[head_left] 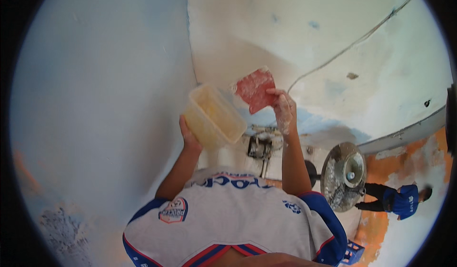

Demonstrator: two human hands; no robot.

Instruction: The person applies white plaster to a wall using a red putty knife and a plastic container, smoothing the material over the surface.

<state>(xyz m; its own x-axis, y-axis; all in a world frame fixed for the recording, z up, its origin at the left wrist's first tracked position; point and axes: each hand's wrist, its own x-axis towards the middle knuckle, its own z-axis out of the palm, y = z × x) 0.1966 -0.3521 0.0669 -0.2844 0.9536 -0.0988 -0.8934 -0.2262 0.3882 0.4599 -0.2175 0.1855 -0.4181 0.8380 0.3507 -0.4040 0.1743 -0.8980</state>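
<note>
My left hand is closed around the side of a translucent, pale yellow plastic tub. The tub is tilted, its rectangular opening facing up and to the right, with yellowish residue on the inside. My right hand pinches a flat red putty spreader at its right edge. Whitish paste is smeared over the spreader's face and edges, and more of it coats my right hand and wrist. The spreader is just right of the tub's rim, apart from it, in front of the wall corner.
A bluish-white wall rises at left and meets a patchy cream wall. A cable runs along the cream wall. Right and below are a round, stained table holding a bowl, a person in blue and a blue crate.
</note>
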